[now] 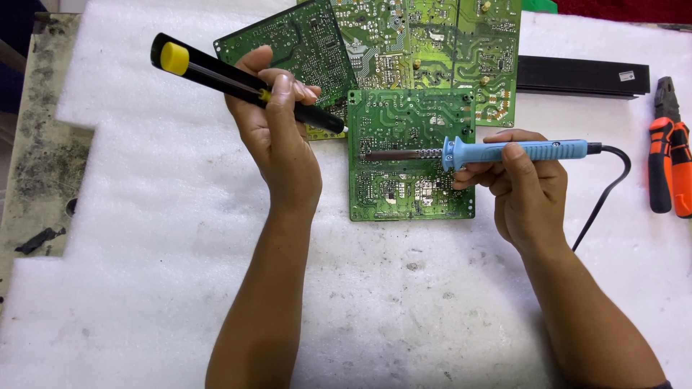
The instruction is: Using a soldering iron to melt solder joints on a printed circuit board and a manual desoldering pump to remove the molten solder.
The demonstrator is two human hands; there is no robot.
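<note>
The left hand (277, 137) is closing its grip around a black desoldering pump (245, 83) with a yellow plunger end; the fingers are wrapping the middle of the barrel, the yellow end is sticking out up and to the left of the grip, and the white nozzle is pointing down and to the right of it, just at the upper left corner of the nearest green circuit board (411, 155). The right hand (522, 187) is closing its grip around the blue handle of a soldering iron (497, 151); the metal tip is reaching out to the left of this grip and is lying over the middle of the same board, and the black cord is leaving the handle to the right of the grip. This board is lying between the two grips, on white foam sheet (144, 216) that is covering the desk. Beyond the grips, two more green boards (432, 43) are overlapping. Far right of the right grip, orange pliers (670, 155) are resting beside a black bar (577, 75).
</note>
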